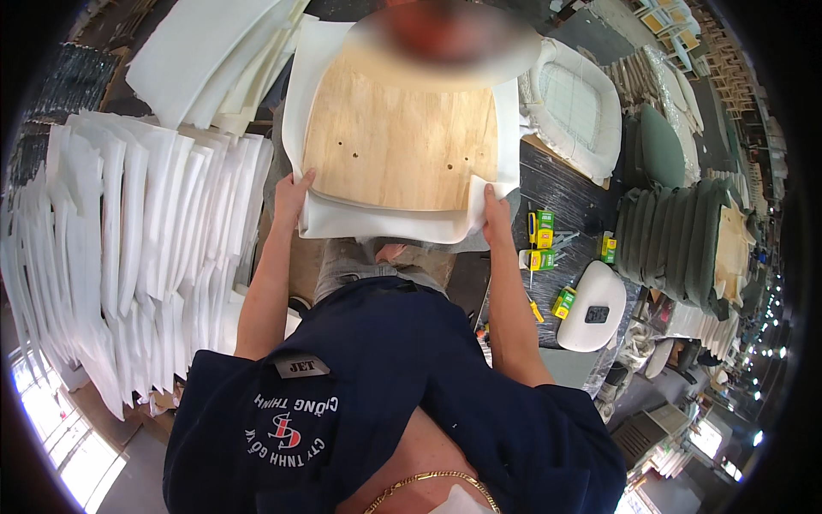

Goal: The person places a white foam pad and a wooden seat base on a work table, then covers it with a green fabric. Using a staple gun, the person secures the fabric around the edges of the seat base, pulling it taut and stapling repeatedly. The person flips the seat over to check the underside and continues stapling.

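A pale plywood seat panel point(398, 141) with several small drilled holes lies on a larger white foam sheet point(377, 224), whose margin shows around it. At the near left corner, my left hand point(292, 195) is closed on the foam's edge beside the panel. My right hand point(496, 214) grips the near right corner of the foam, which is folded up against the panel's edge. Both forearms reach forward from the lower part of the head view. The panel's far end is hidden by a blurred patch with red in it.
Tall stacks of white foam sheets point(163, 206) stand at my left. On the right, a black-wrapped table point(556, 184) bears yellow-green boxes point(538, 259) and a white pad point(586, 291) with a dark device point(597, 314). Beyond are a pale padded frame point(610, 128) and stacked green cushions point(672, 244).
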